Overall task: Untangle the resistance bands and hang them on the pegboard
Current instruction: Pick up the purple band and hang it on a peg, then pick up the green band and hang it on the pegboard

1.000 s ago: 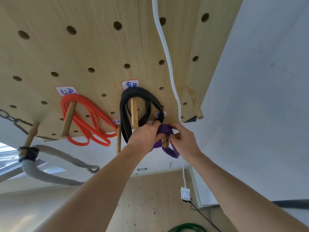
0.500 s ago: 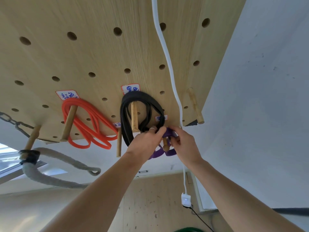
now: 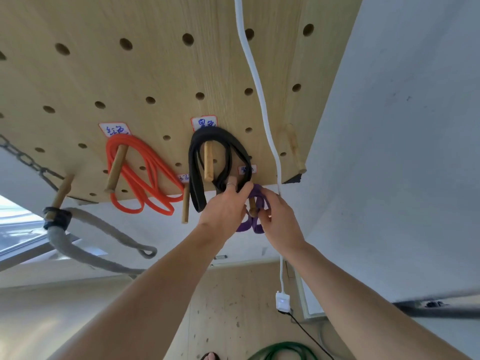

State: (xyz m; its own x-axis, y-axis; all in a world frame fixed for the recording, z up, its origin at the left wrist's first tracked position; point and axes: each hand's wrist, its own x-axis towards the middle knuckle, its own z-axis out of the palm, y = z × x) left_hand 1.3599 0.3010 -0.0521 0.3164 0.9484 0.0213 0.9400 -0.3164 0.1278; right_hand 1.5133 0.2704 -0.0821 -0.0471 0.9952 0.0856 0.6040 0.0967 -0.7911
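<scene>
The wooden pegboard (image 3: 130, 81) fills the upper left. An orange band (image 3: 145, 183) hangs looped on one peg, a black band (image 3: 197, 162) on the peg to its right. A purple band (image 3: 255, 197) is looped over a low peg (image 3: 252, 207) near the board's bottom edge. My left hand (image 3: 224, 210) grips the purple band from the left, its fingers also against the black band. My right hand (image 3: 276, 216) pinches the purple band on the right side of the peg. A green band (image 3: 283, 352) lies on the floor below.
A bare peg (image 3: 185, 203) sticks out between the orange and black bands, another peg (image 3: 293, 146) at the board's right edge. A white cable (image 3: 262, 100) runs down to a small white box (image 3: 282, 301). At left, a grey rope (image 3: 85, 245) and a chain (image 3: 28, 162) hang from a peg.
Both hands have shifted slightly down the purple band on its peg. The band's lower loops now hang below the peg between my hands.
</scene>
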